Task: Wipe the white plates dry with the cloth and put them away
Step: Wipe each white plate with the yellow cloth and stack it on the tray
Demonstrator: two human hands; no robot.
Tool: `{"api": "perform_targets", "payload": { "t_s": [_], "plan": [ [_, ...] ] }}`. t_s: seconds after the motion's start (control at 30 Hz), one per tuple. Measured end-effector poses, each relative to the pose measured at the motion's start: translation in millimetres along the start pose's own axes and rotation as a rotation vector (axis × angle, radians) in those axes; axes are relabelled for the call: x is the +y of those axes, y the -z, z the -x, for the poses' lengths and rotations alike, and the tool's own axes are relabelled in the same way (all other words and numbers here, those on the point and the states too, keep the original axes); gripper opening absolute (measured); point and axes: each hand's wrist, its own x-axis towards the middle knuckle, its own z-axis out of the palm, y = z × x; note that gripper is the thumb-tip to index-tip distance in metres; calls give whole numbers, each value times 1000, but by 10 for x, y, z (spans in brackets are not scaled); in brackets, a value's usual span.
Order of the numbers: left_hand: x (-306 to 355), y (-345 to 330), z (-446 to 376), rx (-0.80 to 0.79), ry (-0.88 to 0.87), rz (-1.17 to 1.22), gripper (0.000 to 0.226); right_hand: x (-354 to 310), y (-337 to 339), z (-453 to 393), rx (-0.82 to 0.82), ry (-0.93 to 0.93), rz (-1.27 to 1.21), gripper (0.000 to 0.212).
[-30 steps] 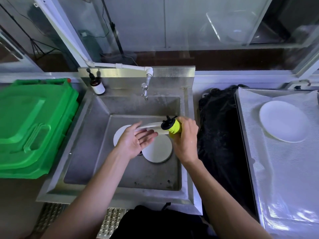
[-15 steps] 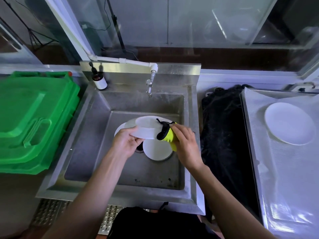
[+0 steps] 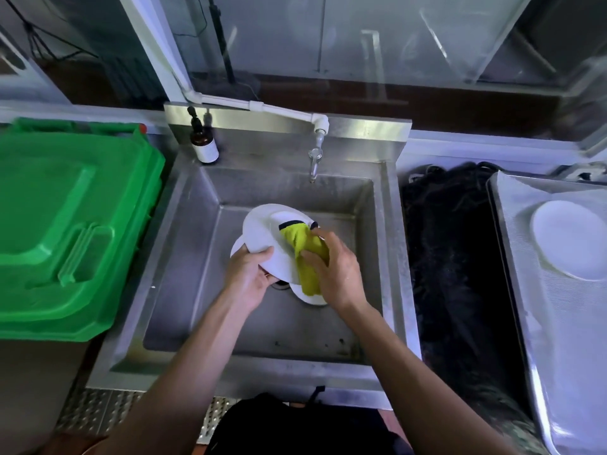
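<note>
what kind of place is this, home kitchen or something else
Probably a commercial or back-of-house dishwashing area, not a home kitchen: a deep stainless steel sink with a wall-fed tap, a large green bin beside it, and a steel draining tray.

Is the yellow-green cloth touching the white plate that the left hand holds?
Touching. The head view shows the right hand pressing the yellow-green cloth flat onto the held white plate, gripped by the left hand.

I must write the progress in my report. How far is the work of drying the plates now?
Done, it seems: one white plate lies on the tray at the right. In hand: the left hand holds a plate over the sink, and the right hand presses the yellow cloth on it. Left: at least one more plate lies in the sink beneath.
</note>
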Motion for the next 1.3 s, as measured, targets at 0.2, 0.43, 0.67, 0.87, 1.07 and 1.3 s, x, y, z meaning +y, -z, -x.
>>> {"api": "perform_targets", "payload": {
  "t_s": [0.2, 0.43, 0.67, 0.87, 1.07, 1.3],
  "plan": [
    [195, 259, -129, -107, 15, 19, 32, -138, -453, -15, 30, 67, 112, 41],
    [345, 375, -229, -193, 56, 0, 33, -402, -791, 11, 119, 25, 214, 41],
    [488, 453, -322, -238, 73, -3, 30, -736, -1099, 106, 165, -46, 255, 47],
    [506, 442, -326, -253, 68, 3, 33, -651, -1126, 218, 209, 12, 301, 48],
    [493, 414, -332, -305, 68, -18, 34, -492, -1071, 200, 351, 13, 317, 45],
    [497, 301, -354, -342, 62, -72, 31, -363, -779, 18, 277, -165, 157, 50]
  ]
}}
